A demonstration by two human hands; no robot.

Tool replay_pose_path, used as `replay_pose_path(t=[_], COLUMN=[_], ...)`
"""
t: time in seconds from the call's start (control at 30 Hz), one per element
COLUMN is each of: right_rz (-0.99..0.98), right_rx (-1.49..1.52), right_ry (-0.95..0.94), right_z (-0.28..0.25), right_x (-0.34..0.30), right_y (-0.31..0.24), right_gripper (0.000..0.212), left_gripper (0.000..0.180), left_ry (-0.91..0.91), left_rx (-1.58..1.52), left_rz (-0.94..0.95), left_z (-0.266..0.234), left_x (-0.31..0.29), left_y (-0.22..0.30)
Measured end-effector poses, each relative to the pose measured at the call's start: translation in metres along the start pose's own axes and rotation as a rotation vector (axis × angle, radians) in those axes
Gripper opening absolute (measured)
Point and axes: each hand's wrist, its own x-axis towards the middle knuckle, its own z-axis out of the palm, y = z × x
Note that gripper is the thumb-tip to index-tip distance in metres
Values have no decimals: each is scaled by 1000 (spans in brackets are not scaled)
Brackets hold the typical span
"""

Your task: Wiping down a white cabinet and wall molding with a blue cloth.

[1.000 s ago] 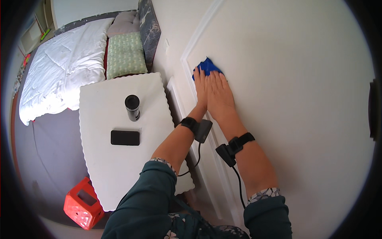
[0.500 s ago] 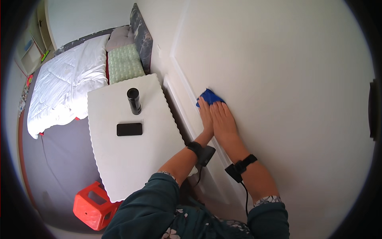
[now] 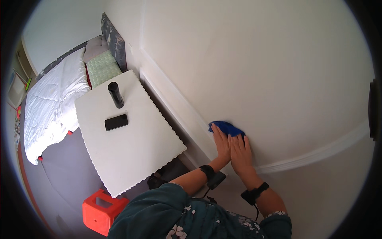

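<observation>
A bunched dark blue cloth [image 3: 226,126] lies pressed against the white wall [image 3: 278,79], just above a moulding strip. My left hand [image 3: 222,143] holds it there with long, straight fingers on its left part. Right beside it, touching, my right hand [image 3: 241,153] presses the cloth's lower right part, fingers close together. The palms and the cloth's underside are hidden. Each wrist wears a black strap with a small dark box and a cable.
To the left stands a white table [image 3: 131,155] with a wavy edge, bearing a black flask [image 3: 115,95] and a dark phone [image 3: 116,122]. A red plastic stool [image 3: 99,219] is below it. Beyond lies a bed with a white quilt [image 3: 55,107] and a green pillow [image 3: 102,68].
Both hands and the blue cloth have slid down the wall and to the right. My view has turned, so the table and bed sit further left.
</observation>
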Motion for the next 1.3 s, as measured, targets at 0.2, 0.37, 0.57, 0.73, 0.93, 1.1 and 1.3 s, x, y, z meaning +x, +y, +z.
replay_pose_path(t=[0.2, 0.37, 0.57, 0.73, 0.93, 1.1, 1.3], right_rz=[144, 304, 511, 590, 548, 706, 967], right_rx=[45, -92, -147, -126, -4, 71, -42], right_ry=[157, 284, 434, 361, 235, 181, 378], right_z=[-40, -77, -121, -68, -18, -30, -111], right_x=[-19, 23, 65, 49, -16, -36, -42], right_y=[11, 28, 65, 38, -17, -23, 37], right_gripper=[51, 50, 61, 56, 50, 49, 72], left_gripper=[72, 76, 69, 59, 52, 45, 44], left_ry=[35, -5, -30, -45, -293, -365, -253], left_rx=[10, -22, 86, 87, 220, 260, 37], left_rz=[183, 347, 709, 909, 1162, 1297, 1360], left_z=[6, -28, -35, -27, -35, -26, 1], left_x=[-4, 84, 176, 169, 107, 100, 106], left_y=[37, 107, 178, 129, 28, 94, 249])
